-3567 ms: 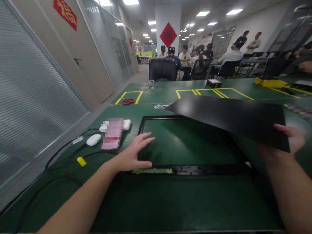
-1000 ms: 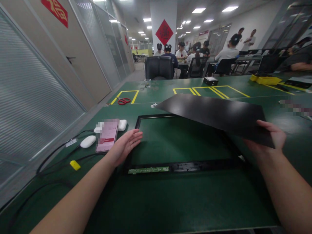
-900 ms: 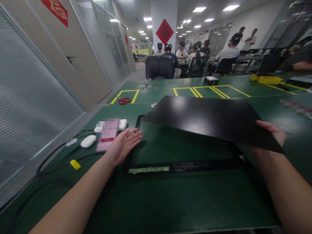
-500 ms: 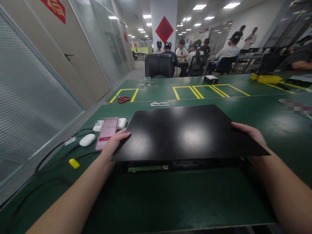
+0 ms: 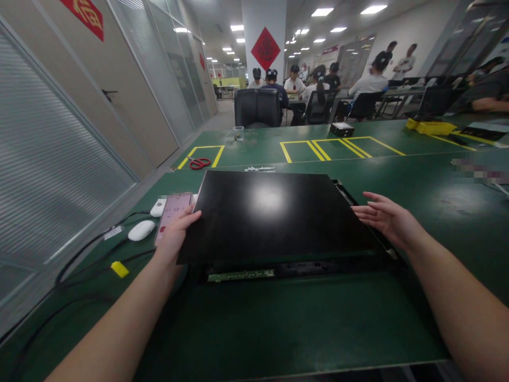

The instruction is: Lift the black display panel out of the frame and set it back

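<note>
A flat, glossy black screen panel [image 5: 274, 217] is tilted over a dark frame [image 5: 345, 193], whose right side and front edge show. A thin green circuit board [image 5: 240, 275] lies along the frame's front edge. My left hand [image 5: 177, 229] grips the panel's left edge, thumb on top and the other fingers mostly hidden. At the right edge, my right hand [image 5: 392, 220] is open with fingers stretched towards the panel. Its fingertips are at the edge; I cannot tell whether they touch it. The panel hides most of the frame.
Left of the panel lie a phone [image 5: 173, 215], a white mouse [image 5: 142, 230], black cables and a yellow tag [image 5: 120, 269]. Red scissors [image 5: 199, 163], a clear cup [image 5: 238, 133] and a small black box [image 5: 342, 129] are farther back on the green table [image 5: 310, 323]. People sit beyond.
My right hand has let go of the panel's right edge and opened. The panel has shifted left and its right side has sunk, uncovering the frame's right side. My left hand still grips it.
</note>
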`<state>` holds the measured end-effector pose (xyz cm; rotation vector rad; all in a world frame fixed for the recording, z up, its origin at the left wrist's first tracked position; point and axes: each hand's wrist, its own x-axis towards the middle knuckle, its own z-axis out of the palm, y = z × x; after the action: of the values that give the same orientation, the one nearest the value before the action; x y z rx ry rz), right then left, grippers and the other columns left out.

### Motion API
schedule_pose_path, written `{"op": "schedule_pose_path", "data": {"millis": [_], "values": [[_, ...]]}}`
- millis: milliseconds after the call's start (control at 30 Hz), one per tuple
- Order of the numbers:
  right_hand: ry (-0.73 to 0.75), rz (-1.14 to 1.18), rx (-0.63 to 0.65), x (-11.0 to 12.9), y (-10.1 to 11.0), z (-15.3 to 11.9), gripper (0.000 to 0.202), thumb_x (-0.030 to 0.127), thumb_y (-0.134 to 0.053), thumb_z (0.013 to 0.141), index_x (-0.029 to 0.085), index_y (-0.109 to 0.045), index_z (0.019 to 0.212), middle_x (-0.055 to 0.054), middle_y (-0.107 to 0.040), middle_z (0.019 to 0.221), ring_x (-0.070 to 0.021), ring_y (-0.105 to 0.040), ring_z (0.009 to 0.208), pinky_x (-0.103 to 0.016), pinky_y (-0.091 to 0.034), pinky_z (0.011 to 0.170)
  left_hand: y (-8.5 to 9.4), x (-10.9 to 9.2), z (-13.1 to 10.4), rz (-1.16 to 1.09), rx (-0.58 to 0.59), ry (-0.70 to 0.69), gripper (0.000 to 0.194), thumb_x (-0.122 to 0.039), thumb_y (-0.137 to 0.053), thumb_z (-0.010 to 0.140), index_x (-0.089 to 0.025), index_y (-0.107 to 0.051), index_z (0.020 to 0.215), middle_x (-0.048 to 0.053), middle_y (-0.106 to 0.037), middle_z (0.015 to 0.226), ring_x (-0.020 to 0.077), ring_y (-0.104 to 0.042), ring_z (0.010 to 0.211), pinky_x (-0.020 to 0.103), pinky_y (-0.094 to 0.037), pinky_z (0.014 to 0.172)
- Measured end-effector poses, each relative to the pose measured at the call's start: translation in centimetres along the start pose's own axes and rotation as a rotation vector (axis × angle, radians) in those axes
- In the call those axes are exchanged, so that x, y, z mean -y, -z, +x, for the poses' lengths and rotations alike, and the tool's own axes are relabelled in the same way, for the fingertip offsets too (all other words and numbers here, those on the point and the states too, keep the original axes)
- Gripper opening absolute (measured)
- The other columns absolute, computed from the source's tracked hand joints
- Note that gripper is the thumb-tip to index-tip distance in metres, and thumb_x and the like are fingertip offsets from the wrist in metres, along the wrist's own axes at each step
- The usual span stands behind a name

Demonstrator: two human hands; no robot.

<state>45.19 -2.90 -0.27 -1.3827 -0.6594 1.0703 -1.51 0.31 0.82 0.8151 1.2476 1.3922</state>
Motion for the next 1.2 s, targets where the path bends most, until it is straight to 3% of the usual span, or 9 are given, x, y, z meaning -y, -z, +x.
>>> {"op": "schedule_pose_path", "data": {"millis": [133,267,433,633,933,1200], "values": [[0.073,-0.047,-0.080,-0.1,0.5,0.5,0.048,0.029,-0.073,0.068,0.025,-0.061,0.114,-0.007,-0.079,0.087,-0.0201,-0.070,0.075,-0.027,-0.050,0.058,-0.7,0.9,-0.8,0.043,-0.015,0.045,0.055,-0.012,-0.078,0.069,-0.016,-0.070,0.123,0.006,-0.082,0.091,0.0254,-0.080,0.080,0.030,-0.064,0.067],[0.124,-0.184,-0.078,-0.3,1.1,1.1,0.054,0.044,-0.072,0.069,0.026,-0.060,0.118,-0.006,-0.079,0.085,-0.0202,-0.062,0.070,-0.028,-0.039,0.054,-0.6,1.5,-0.7,0.074,0.000,0.060,0.053,-0.010,-0.078,0.070,-0.017,-0.068,0.122,0.004,-0.081,0.083,0.0238,-0.078,0.070,0.027,-0.061,0.058],[0.179,-0.335,-0.068,-1.0,1.4,1.6,0.060,0.055,-0.070,0.070,0.025,-0.059,0.121,-0.009,-0.080,0.088,-0.0242,-0.064,0.075,-0.033,-0.038,0.059,-0.8,1.4,-0.7,0.115,-0.001,0.074,0.055,-0.006,-0.076,0.071,-0.016,-0.064,0.124,0.005,-0.081,0.084,0.0248,-0.080,0.073,0.028,-0.062,0.061],[0.172,-0.478,-0.095,-1.3,1.8,2.1,0.060,0.065,-0.060,0.077,0.027,-0.059,0.123,-0.009,-0.081,0.090,-0.0273,-0.066,0.079,-0.036,-0.040,0.063,-1.5,1.0,-1.5,0.116,0.081,0.093,0.057,-0.004,-0.079,0.072,-0.016,-0.059,0.125,0.007,-0.083,0.097,0.0244,-0.081,0.085,0.028,-0.064,0.072],[0.182,-0.507,-0.114,-0.9,1.4,1.5,0.060,0.066,-0.061,0.078,0.025,-0.063,0.121,-0.011,-0.080,0.085,-0.0291,-0.069,0.081,-0.040,-0.049,0.068,-1.5,1.0,-1.4,0.134,0.151,0.130,0.070,-0.007,-0.082,0.075,-0.016,-0.054,0.138,0.010,-0.084,0.106,0.0260,-0.082,0.089,0.028,-0.064,0.068],[0.171,-0.465,-0.168,-0.4,1.3,1.1,0.053,0.061,-0.066,0.075,0.025,-0.067,0.114,-0.011,-0.078,0.081,-0.0316,-0.070,0.085,-0.042,-0.050,0.071,-1.6,0.7,-1.6,0.142,0.168,0.148,0.051,-0.009,-0.084,0.075,-0.016,-0.057,0.118,0.008,-0.083,0.094,0.0251,-0.082,0.084,0.028,-0.064,0.068]]}}
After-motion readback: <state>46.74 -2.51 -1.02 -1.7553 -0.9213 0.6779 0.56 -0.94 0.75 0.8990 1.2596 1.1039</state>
